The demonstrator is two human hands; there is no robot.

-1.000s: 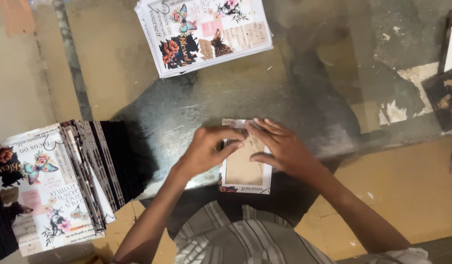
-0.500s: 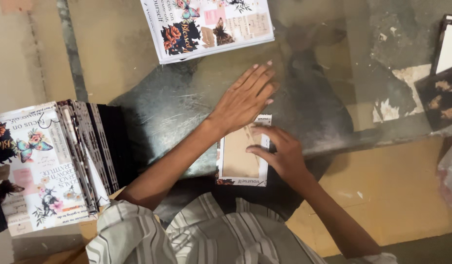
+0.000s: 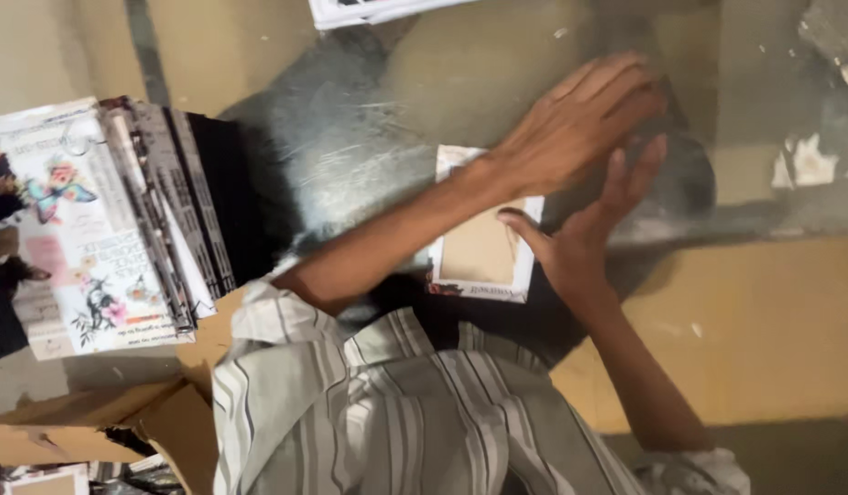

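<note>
Both hands are working over the glass worktop (image 3: pixel 350 156): the left hand (image 3: pixel 579 119) is reaching forward, fingers together and empty, while the right hand (image 3: pixel 584 234), fingers apart, is pinning the tan card (image 3: pixel 479 247) flat just before the person's chest.

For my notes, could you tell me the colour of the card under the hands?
The card is tan with a white border, seen in the head view.
</note>
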